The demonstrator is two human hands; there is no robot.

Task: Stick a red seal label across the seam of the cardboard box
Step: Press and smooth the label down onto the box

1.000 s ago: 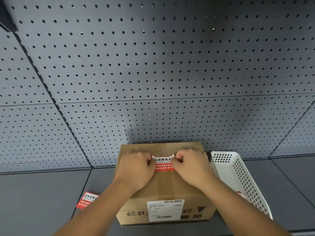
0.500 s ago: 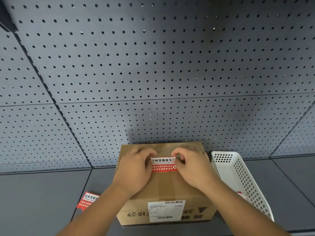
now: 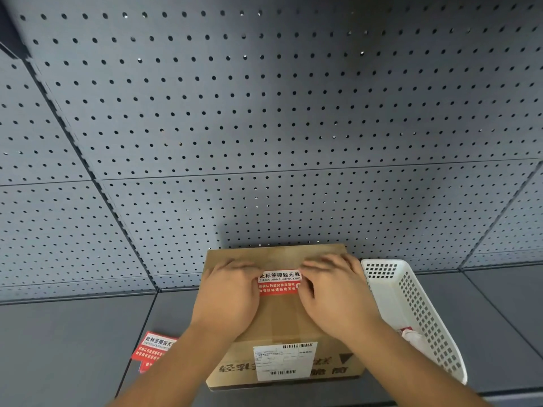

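The left hand (image 3: 227,295) and right hand (image 3: 335,292) lie flat and open on the box (image 3: 279,321), pressing both ends of the red label (image 3: 279,282) so it sticks over the seam.

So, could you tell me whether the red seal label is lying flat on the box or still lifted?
Flat: the red seal label lies spread on the cardboard box top, over its taped seam, hands flanking it.

Basket: white perforated plastic basket (image 3: 417,312), tilted, with some red-and-white material inside.
Spare stickers: red and white sticker sheets (image 3: 154,349) lying flat on the grey worktop (image 3: 58,353).
Backdrop: grey pegboard wall (image 3: 264,113).
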